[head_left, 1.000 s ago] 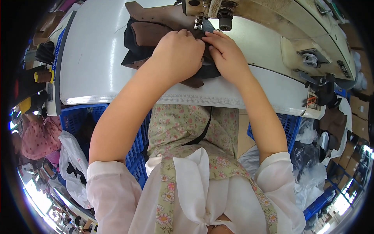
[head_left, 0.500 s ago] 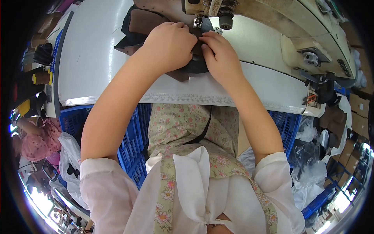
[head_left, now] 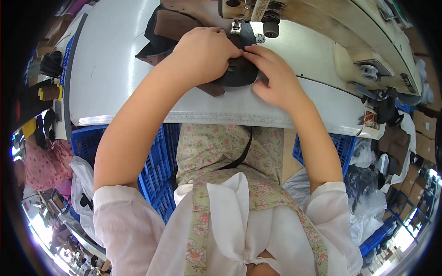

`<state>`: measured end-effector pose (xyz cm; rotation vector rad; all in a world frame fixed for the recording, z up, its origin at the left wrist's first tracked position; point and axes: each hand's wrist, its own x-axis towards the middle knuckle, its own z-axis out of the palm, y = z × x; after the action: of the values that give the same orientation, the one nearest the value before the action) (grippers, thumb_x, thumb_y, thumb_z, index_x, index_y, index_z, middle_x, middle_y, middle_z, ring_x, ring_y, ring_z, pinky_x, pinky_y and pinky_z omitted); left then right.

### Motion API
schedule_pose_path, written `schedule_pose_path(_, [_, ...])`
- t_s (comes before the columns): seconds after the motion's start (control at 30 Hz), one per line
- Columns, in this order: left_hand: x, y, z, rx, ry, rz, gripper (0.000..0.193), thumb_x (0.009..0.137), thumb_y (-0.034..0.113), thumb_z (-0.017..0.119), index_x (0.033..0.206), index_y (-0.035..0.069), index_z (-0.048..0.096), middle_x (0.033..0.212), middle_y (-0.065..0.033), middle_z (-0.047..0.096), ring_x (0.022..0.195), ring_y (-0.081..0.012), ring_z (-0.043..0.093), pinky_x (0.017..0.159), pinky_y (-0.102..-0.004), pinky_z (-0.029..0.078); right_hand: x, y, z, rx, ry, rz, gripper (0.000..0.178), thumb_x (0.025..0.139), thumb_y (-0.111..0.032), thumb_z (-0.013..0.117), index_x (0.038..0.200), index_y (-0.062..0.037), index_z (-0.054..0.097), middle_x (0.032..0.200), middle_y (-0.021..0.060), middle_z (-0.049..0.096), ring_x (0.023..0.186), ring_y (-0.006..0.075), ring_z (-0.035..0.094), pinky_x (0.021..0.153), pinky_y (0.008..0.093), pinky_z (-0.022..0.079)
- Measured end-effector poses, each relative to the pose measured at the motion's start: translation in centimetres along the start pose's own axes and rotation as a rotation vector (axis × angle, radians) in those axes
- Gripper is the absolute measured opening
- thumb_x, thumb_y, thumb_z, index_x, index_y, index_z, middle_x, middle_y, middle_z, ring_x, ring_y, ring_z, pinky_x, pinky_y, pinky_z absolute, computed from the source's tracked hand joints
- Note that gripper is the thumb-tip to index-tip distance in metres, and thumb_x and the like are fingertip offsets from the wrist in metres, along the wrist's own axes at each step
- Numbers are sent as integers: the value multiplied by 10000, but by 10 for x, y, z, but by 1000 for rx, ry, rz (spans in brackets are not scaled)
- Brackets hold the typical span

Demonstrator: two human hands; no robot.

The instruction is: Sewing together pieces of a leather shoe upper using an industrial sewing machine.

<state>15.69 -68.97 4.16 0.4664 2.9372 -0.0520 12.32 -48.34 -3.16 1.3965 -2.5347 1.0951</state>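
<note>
The dark piece (head_left: 242, 74) lies beneath left fingers (head_left: 233, 50) and right fingers (head_left: 260, 52).

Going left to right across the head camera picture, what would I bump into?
Brown thread spool → left hand → right hand → round silver knob → right-hand cardboard boxes.

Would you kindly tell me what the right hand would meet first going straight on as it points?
Most likely the left hand, which looks close ahead of the right hand, though depth is unclear.
</note>
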Motion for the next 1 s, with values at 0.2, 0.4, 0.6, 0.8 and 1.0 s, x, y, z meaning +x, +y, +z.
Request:
schedule_pose_path(0.2, [3, -6, -4, -126, -19, 18, 376, 793, 109, 584, 1108, 252, 729, 1125, -160, 661, 1149, -308, 594, 935, -411, 485, -5, -6, 5, -71, 53, 32, 440, 739, -80, 612, 1175, -29, 637, 1332, 123, 567, 1238, 314, 523, 1022, 415, 444])
schedule_pose_path(0.4, [14, -4, -19, -180, -161, -17, 359, 798, 125, 584, 1112, 226, 728, 1062, -100, 675, 1011, -284, 633, 861, -429, 499, -1, 1, 6, 20, 90, 72, 350, 767, -70, 598, 1104, -69, 694, 1226, 96, 649, 1199, 289, 566, 1003, 417, 465])
schedule_pose_path(0.6, [16, -13, -29, -238, -204, 72, 427, 784, 134, 637, 1203, 202, 680, 1055, -109, 689, 1013, -287, 641, 880, -394, 501, -2, 9, 3, 365, 171, 181, 326, 802, -20, 577, 1102, -47, 702, 1177, 112, 677, 1150, 265, 611, 988, 353, 477])
schedule_pose_path(0.8, [7, 0, -10, -35, -23, 140, 480, 755, 117, 689, 1229, 186, 654, 1326, -203, 558, 1196, -349, 549, 1008, -441, 417, 2, 10, 3, 560, 172, 283, 322, 809, 3, 564, 1094, -38, 705, 1124, 128, 692, 1071, 247, 643, 940, 322, 493])
schedule_pose_path(1.0, [-3, 17, 17, 111, 272, 29, 487, 752, 83, 659, 1218, 225, 673, 1289, -195, 594, 1208, -326, 555, 1040, -434, 406, 4, 5, 7, 519, 191, 370, 296, 800, -11, 586, 1067, -36, 710, 1101, 137, 697, 1030, 246, 659, 913, 324, 504])
